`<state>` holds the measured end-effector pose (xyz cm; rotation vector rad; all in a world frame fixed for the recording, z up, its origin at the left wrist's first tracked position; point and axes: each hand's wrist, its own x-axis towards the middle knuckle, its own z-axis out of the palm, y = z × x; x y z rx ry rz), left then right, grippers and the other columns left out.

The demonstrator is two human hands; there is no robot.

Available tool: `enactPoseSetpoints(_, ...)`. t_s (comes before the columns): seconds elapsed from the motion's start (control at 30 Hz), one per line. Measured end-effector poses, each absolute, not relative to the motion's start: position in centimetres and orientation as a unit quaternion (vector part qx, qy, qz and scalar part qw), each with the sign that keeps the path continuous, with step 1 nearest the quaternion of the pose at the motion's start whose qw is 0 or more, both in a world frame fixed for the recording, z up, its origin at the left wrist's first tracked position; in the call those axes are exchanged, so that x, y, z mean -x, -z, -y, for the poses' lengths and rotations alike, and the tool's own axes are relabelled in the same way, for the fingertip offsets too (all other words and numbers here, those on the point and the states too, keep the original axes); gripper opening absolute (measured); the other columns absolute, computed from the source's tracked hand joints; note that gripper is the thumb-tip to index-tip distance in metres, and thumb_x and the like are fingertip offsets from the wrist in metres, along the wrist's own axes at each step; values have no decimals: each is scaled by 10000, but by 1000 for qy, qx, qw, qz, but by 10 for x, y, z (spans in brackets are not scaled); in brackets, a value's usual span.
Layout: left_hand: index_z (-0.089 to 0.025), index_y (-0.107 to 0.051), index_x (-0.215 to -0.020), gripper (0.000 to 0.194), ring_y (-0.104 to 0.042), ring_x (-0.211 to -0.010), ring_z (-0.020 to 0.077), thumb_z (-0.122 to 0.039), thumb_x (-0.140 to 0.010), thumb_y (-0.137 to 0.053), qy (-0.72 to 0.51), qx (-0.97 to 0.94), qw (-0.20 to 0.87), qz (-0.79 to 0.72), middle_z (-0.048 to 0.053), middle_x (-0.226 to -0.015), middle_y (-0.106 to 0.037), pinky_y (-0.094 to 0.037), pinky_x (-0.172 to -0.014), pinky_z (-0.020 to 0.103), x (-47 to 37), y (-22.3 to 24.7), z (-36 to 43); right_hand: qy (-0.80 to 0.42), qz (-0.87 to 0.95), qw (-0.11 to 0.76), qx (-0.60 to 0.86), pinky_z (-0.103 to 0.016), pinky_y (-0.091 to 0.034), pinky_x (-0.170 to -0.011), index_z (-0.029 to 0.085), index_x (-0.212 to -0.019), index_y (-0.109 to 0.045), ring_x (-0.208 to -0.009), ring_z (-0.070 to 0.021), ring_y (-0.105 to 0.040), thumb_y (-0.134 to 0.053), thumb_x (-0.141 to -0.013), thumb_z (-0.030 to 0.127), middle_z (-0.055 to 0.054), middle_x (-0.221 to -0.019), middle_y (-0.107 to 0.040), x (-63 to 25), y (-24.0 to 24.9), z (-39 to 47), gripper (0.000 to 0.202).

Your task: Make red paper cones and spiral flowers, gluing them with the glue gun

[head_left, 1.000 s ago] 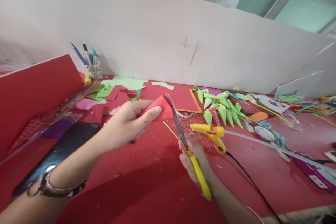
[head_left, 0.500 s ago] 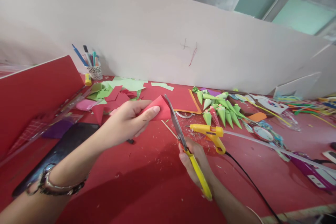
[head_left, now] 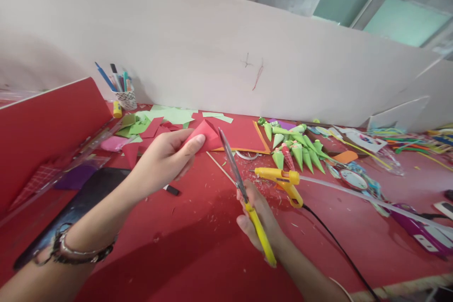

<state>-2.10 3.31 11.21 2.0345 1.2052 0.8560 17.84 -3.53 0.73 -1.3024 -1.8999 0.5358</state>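
Observation:
A small piece of red paper [head_left: 207,135] is pinched between the thumb and fingers of my left hand [head_left: 170,155], which wears bracelets at the wrist. My right hand [head_left: 260,214] grips scissors [head_left: 261,233] with yellow handles, their blades pointing up and away. The blade tips stand just right of the paper, with a small gap between them. Beneath the blades a thin wooden stick [head_left: 221,168] lies on the red table [head_left: 198,245]. A black-capped marker [head_left: 171,190] rests below my left hand.
Right of the scissors lies a yellow glue gun [head_left: 279,176] with a black cord. Green paper cones [head_left: 297,152] are piled behind it. Paper scraps [head_left: 170,114], a pen cup [head_left: 126,99] and a dark tray [head_left: 81,207] are on the left. A purple power strip [head_left: 421,233] sits far right.
My left hand has moved left with the red paper, away from the scissor blades. The scissors have shifted slightly left and down. More of the marker shows.

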Motion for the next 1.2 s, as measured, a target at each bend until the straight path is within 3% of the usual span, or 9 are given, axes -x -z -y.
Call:
enactPoseSetpoints(0.3, -190, -312, -569, 379, -323, -350, 56, -415, -874, -314, -330, -775, 278, -462, -74, -383, -382, -288, -375, 173, 19, -108, -31, -237, 737, 371, 513, -264, -308, -541, 202, -813, -347, -611, -139, -386, -409, -711, 360, 6, -710, -375, -180, -7, 34, 197)
enactPoseSetpoints(0.6, -190, -283, -555, 374, -297, -369, 60, -397, -861, -344, -314, -798, 180, -481, -67, -423, -320, -227, -368, 195, 19, -107, -32, -204, 734, 375, 528, -249, -322, -540, 198, -748, -362, -593, -123, -387, -463, -692, 328, 11, -692, -397, -181, -12, 32, 174)
enactPoseSetpoints(1.2, -190, -291, -554, 365, -283, -362, 63, -402, -848, -335, -260, -812, 195, -484, -66, -405, -318, -168, -381, 207, 17, -108, -31, -243, 722, 365, 535, -245, -285, -501, 193, -725, -364, -545, -111, -351, -419, -717, 361, 24, -629, -367, -178, -13, 33, 177)
